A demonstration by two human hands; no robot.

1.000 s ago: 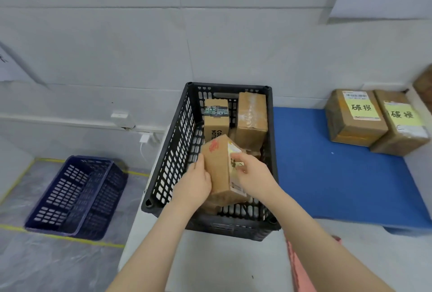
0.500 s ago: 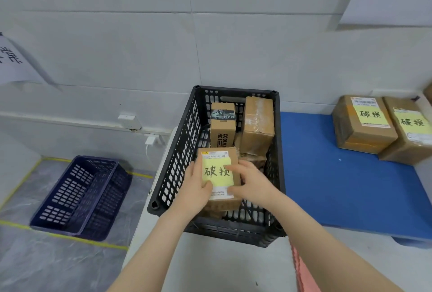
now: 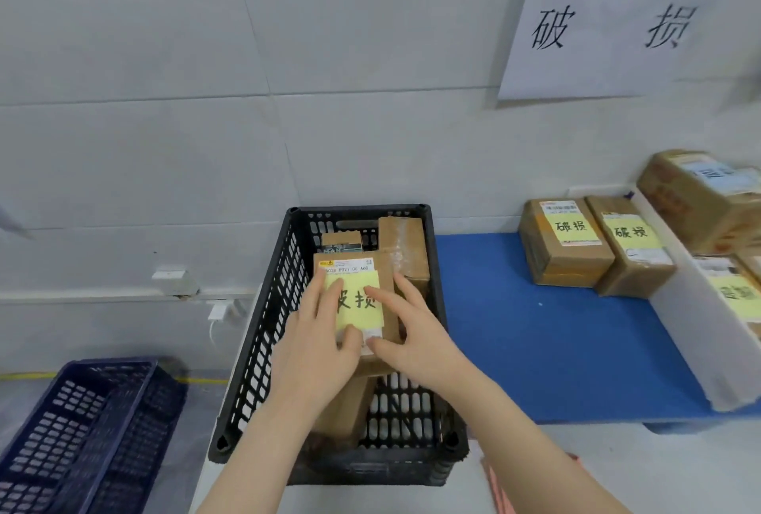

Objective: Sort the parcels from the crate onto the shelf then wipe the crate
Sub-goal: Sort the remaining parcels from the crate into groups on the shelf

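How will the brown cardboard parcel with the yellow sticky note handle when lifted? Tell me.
The brown cardboard parcel likely stays stiff: its edges look square. Probably light, since the left hand and right hand hold it loosely. The yellow sticky note might peel.

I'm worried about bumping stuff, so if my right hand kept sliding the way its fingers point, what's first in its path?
Your right hand points up-left across the held parcel. It would probably meet your left hand's fingers on the yellow label first.
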